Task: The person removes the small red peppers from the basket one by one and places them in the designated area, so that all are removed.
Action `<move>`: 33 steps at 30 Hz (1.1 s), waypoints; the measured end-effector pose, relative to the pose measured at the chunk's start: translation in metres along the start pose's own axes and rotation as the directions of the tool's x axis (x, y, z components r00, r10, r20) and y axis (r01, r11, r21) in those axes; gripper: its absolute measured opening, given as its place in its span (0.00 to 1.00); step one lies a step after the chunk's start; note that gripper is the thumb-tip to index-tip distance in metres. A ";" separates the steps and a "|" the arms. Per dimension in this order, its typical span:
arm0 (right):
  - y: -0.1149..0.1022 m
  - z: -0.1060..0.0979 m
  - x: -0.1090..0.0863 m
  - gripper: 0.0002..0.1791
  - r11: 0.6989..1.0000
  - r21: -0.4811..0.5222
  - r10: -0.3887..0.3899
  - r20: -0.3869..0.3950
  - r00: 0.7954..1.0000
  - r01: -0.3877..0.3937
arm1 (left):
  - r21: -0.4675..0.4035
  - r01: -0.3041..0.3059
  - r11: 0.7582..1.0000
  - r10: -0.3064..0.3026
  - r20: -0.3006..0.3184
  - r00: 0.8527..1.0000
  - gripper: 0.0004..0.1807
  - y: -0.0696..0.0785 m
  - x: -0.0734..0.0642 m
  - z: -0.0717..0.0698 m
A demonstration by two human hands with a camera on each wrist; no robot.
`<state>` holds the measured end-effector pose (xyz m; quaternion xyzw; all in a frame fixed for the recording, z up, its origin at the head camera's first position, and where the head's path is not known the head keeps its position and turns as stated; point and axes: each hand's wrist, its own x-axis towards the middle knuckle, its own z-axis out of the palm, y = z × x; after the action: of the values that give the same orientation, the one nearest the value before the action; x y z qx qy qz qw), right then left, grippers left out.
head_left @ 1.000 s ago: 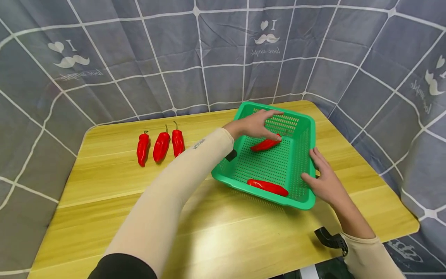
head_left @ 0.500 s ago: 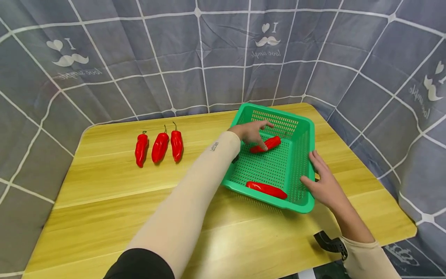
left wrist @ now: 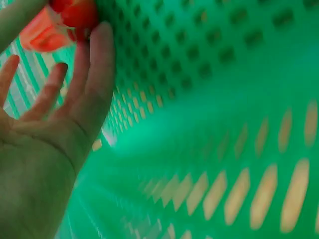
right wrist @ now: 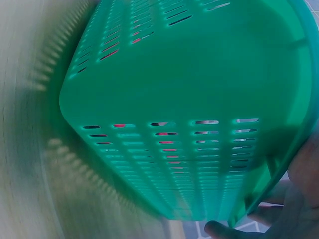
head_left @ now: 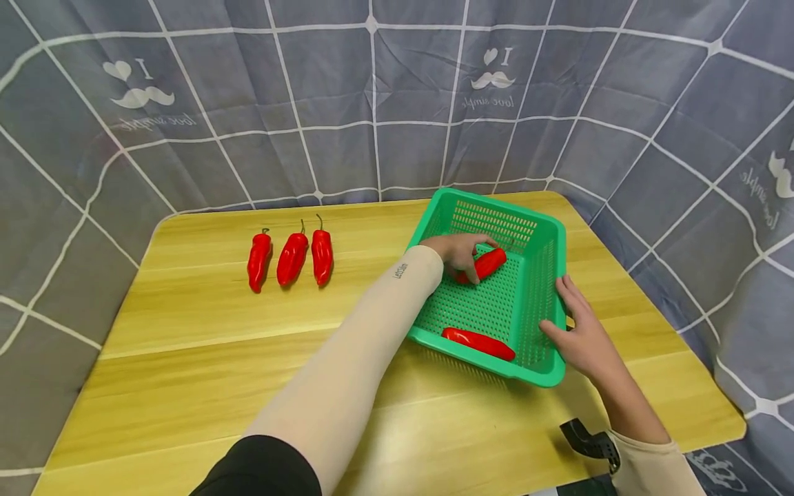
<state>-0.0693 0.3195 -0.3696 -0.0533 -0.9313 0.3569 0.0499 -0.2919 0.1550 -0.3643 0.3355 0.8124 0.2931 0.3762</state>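
A green plastic basket [head_left: 524,303] with slotted walls stands on the right half of the table. Inside it, my left hand [head_left: 460,253] reaches down over a red pepper [head_left: 490,263]. Thumb and fingers lie on either side of that pepper [left wrist: 75,15] in the left wrist view, fingertips against it. The pepper's left end is covered by the hand in the head view. Another red pepper [head_left: 479,343] lies along the basket's near wall. At the basket's right rim, my right hand [head_left: 586,337] holds on, thumb over the edge.
A row of three red peppers with stems [head_left: 292,259] lies on the wooden table [head_left: 205,386] to the left of the basket. Grey checked curtain [head_left: 335,89] hangs close behind the table and along its sides.
My left hand has come down into the basket from above the pepper, and its fingers have closed around it. My right hand keeps its place on the rim. The view has shifted slightly.
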 end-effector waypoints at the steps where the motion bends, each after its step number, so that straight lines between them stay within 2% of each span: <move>1: 0.000 0.000 -0.001 0.44 1.000 -0.006 0.003 0.001 1.000 -0.003 | 0.002 0.003 1.000 -0.003 0.003 1.000 0.48 0.001 0.000 0.003; 8: 0.000 0.000 0.001 0.44 1.000 0.000 0.005 0.015 1.000 -0.005 | 0.026 0.020 0.999 -0.021 0.016 1.000 0.51 0.003 0.001 0.006; 16: 0.000 0.000 0.001 0.44 1.000 -0.008 0.019 0.021 1.000 -0.019 | 0.067 0.037 0.997 -0.038 0.006 0.999 0.41 0.002 0.000 0.002; 20: -0.001 0.001 0.001 0.45 1.000 -0.017 0.017 0.023 1.000 -0.017 | 0.082 0.041 0.996 -0.041 0.001 0.999 0.40 0.003 -0.004 0.000; 23: -0.002 0.001 0.001 0.45 1.000 -0.015 0.012 0.024 1.000 -0.012 | 0.096 0.029 0.995 -0.028 -0.009 1.000 0.42 0.002 -0.007 -0.003; 27: -0.002 0.001 0.001 0.44 1.000 -0.020 0.009 0.022 1.000 -0.009 | 0.126 -0.020 0.992 0.025 -0.037 0.999 0.42 0.000 -0.008 -0.010; 31: -0.002 0.000 0.000 0.44 1.000 -0.017 0.015 0.021 1.000 -0.015 | 0.112 -0.060 0.992 0.066 -0.049 0.997 0.42 -0.002 -0.011 -0.017; 33: -0.002 0.000 0.000 0.44 1.000 -0.016 0.020 0.025 0.999 -0.019 | 0.071 -0.063 0.995 0.066 -0.044 0.997 0.42 -0.001 -0.014 -0.019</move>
<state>-0.0691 0.3181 -0.3687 -0.0582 -0.9340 0.3509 0.0341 -0.3007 0.1392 -0.3486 0.3676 0.8194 0.2843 0.3357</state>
